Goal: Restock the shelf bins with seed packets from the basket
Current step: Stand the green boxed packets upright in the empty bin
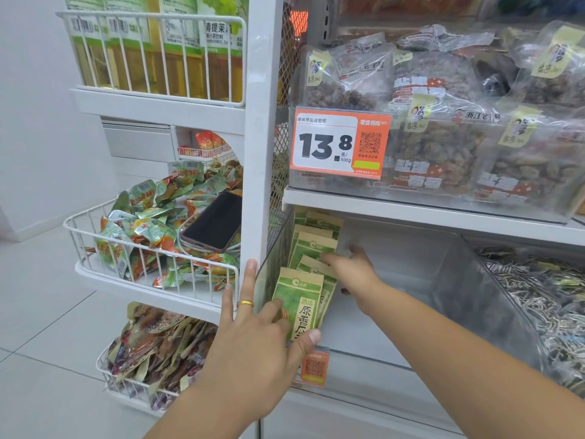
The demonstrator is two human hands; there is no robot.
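Green and brown seed packets (313, 245) stand in a row along the left wall of a clear shelf bin (443, 280) on the lower shelf. The front packet (300, 299) stands upright at the bin's front left corner. My left hand (256, 337) holds it, thumb across its lower face and index finger at its left edge, while the other fingers lie straight up the bin's outer wall. My right hand (354, 274) reaches into the bin, fingertips touching the packets in the middle of the row from the right. The rest of the bin is bare.
A white wire basket (95, 236) on the side rack holds small snack packs and a black phone (215, 223). Below it is another wire basket of brown packs (158, 346). An upper shelf carries bagged dried fruit (443, 147) and a price tag (338, 144). Loose sunflower seeds (544, 299) fill the bin to the right.
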